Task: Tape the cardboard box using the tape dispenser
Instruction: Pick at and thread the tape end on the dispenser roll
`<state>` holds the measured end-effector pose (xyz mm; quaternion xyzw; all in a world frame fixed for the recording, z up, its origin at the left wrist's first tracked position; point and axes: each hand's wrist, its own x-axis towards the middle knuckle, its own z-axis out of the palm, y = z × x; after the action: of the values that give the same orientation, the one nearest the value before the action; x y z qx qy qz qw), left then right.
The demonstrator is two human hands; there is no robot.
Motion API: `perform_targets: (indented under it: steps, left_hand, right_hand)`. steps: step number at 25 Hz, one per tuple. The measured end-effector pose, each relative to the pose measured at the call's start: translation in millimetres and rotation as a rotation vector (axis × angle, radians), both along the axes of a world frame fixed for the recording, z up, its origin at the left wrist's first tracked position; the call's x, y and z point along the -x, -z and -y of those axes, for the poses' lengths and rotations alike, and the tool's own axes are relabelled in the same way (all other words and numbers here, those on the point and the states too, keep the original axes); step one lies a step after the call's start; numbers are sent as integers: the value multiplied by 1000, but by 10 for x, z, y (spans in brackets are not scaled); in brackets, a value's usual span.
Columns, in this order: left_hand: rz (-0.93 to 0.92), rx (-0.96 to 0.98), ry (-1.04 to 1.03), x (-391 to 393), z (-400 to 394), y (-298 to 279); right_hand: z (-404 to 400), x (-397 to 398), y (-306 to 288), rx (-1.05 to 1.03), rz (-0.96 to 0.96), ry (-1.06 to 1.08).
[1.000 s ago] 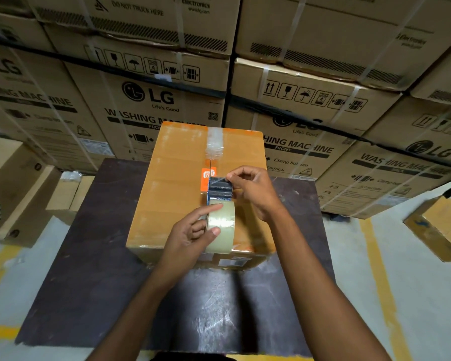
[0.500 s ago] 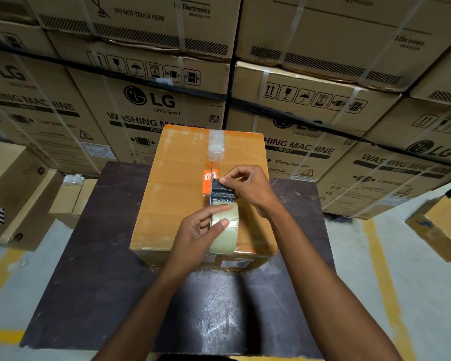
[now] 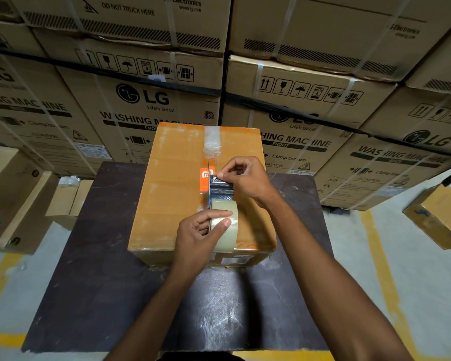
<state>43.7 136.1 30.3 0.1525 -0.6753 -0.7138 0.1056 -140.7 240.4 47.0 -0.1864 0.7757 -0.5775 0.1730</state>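
Two hands over a box (image 3: 167, 194), on a dark table (image 3: 94, 269). Far left, brown boxes (image 3: 16, 194) on the floor, beside the table. Box in the middle of the table, shiny on top, with a seam down the middle. Some clear tape (image 3: 212, 142) already over the far end of the seam. Small orange sticker (image 3: 205, 178) by the seam, just left of the dispenser. Left hand (image 3: 201, 235) wrapped around the tape roll (image 3: 227, 227), thumb and fingers pinching it, just above the near part of the box. Dispenser (image 3: 220, 187) standing over the seam, dark head pointing away. Right hand (image 3: 242, 178) pinching the tape end at the dispenser head, fingers curled tight. Behind, a tall wall of big washing machine boxes (image 3: 151, 105). Far right, one small box (image 3: 438, 217) on the floor, well apart from the table. Yellow lines (image 3: 380, 256) on the gray floor.
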Motion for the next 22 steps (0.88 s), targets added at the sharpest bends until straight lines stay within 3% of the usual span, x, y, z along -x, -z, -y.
perform_targets:
  steps: [10,16,22]
  left_hand:
    - [-87,132,23,-201,6,132]
    - [-105,84,60,-207,57,75]
    - [-64,252,-222,10,289,-24]
  right_hand:
    - [87,53,-126,-18,40,-3]
    - [82,152,-234,-11,143,-100]
    - [140,236,-336,-54,175,-237]
